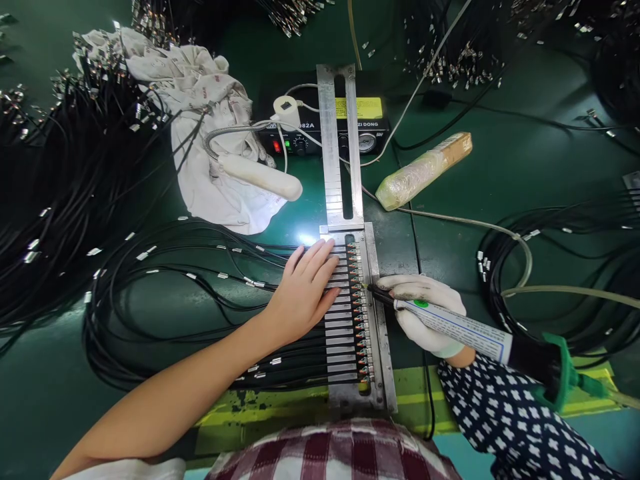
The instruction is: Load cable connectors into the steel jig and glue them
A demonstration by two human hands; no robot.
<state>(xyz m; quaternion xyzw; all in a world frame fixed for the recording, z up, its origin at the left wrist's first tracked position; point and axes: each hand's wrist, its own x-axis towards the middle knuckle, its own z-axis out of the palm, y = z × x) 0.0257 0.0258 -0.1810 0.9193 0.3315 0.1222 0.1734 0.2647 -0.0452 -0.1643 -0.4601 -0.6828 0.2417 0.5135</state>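
My bare left hand point(303, 290) lies with fingers stretched over the black cables point(295, 250) where they enter a slotted metal fixture point(380, 373). Along the fixture, several cable ends with small metal connectors point(364, 333) sit side by side in a row. My right hand point(425, 290), in a white glove, is closed around a dispensing syringe point(460, 331) with a printed label and a green cap at its rear. The syringe's dark tip points left at the connectors in the upper half of the row. Whether the tip touches one cannot be made out.
Behind the fixture stands a black dispenser controller point(310, 143) with a gauge. A lit lamp point(265, 177) hangs over a white cloth point(200, 180). A wrapped block point(425, 170) lies right of the fixture. Cable bundles point(100, 187) pile at left; coiled cables point(493, 267) lie right.
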